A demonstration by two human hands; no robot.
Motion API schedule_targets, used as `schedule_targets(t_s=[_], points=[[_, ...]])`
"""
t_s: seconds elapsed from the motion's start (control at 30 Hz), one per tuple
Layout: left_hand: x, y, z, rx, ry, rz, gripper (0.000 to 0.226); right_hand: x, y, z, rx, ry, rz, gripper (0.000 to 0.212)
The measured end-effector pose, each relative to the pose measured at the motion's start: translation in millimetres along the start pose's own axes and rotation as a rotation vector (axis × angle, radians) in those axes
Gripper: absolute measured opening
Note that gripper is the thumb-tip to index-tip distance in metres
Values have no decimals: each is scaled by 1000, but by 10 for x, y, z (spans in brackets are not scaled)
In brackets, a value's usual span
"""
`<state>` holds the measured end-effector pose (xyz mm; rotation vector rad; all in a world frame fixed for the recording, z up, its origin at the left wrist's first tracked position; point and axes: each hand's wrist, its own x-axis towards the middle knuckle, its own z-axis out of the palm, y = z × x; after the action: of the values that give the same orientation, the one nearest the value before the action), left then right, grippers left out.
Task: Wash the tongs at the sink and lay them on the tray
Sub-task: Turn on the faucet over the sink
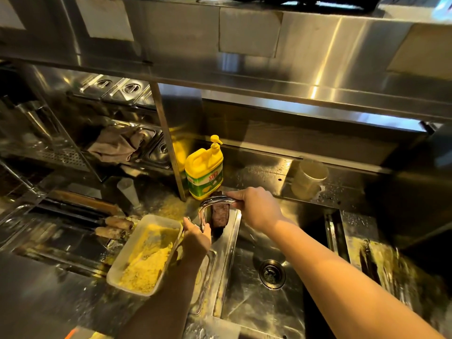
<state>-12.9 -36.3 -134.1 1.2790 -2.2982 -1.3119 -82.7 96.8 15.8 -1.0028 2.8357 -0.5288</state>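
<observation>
The right hand [256, 206] reaches to the far-left corner of the stainless steel sink basin [247, 297], and its grip is curled around the top of the curved chrome faucet [212, 204], at what looks like the lever or neck. The left hand [195, 238] sits just below the spout, at the left rim of that sink. Its grip seems closed on something thin and metallic that may be the shiny metal tongs [203, 222]; so little of them shows against the faucet that I cannot tell for sure.

A dark scouring sponge [220, 215] lies in a holder on the sink's rim right beside the faucet, and a yellow pump bottle of dish soap [205, 171] stands just behind it. Left of the sink, a pale plastic tub of yellow crumbs [144, 255] rests on the steel bench [49, 297], and further left lies a flat metal tray [14, 221], probably where the tongs belong.

My reading is that washing is only starting: no water stream is visible. The next move calls for opening the tap and bringing the tongs under the spout over the basin, keeping them clear of the crumb tub.
</observation>
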Motion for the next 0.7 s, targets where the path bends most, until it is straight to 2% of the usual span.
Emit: schedule_targets(t_s=[0.17,0.2,0.23,0.27,0.33,0.4,0.43,0.5,0.57,0.67,0.7], points=[[64,-44,-138,116,-77,213,71,-13,28,20,33,20,-6,45],[78,-97,-166,129,-151,272,65,-20,33,23,44,18,-9,44],[116,-167,-203,210,-150,390,59,-26,40,21,53,11,-11,44],[149,-209,-235,216,-137,407,59,-29,47,16,67,-1,-14,43],[38,-289,-279,205,-69,333,58,-40,63,-17,142,-32,-33,41],[-169,-461,-181,159,-39,472,32,-80,81,-83,258,-47,-24,42],[-311,-500,-120,150,-97,536,26,-107,96,-122,300,-36,-4,43],[-434,-399,85,150,-207,641,29,-176,149,-200,359,2,58,45],[-278,-142,358,200,-204,605,41,-282,216,-257,414,32,109,39],[261,279,657,300,-219,201,62,-461,340,-279,476,36,192,36],[434,348,711,367,-224,127,62,-525,392,-266,485,37,225,39]])
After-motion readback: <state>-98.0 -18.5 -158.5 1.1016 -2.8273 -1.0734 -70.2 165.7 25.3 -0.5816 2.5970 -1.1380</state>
